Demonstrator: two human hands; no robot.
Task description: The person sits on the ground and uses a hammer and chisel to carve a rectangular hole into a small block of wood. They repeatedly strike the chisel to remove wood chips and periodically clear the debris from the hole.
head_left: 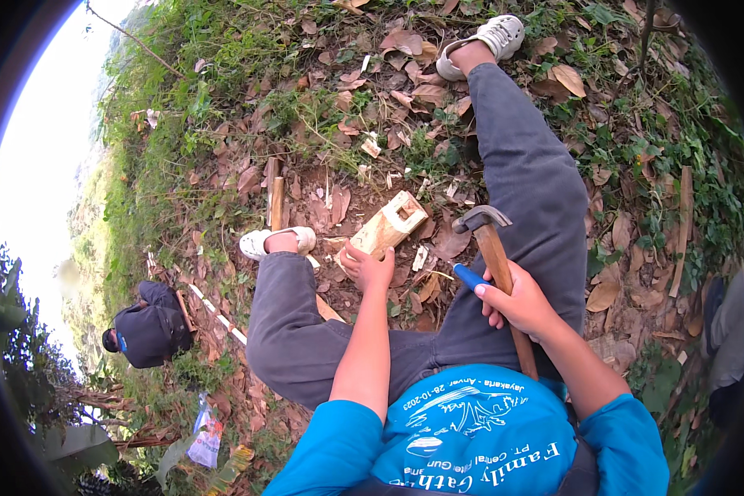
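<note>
My left hand (pixel 368 269) is closed around the near end of a pale wooden block (pixel 386 226), which lies tilted over the leafy ground between my legs. A squared hole shows near the block's far end. My right hand (pixel 517 302) grips the wooden handle of a claw hammer (pixel 494 256), its metal head up beside my right thigh. From the same hand a blue tool handle (pixel 469 277) sticks out toward the block; the rest of that tool is hidden by my fingers.
Wood chips (pixel 371 147) and dry leaves litter the ground around the block. Wooden pieces (pixel 277 202) lie by my left shoe, and a long stick (pixel 683 231) lies at the right. A person in dark clothes (pixel 153 326) crouches far left, near a plastic bag (pixel 206 438).
</note>
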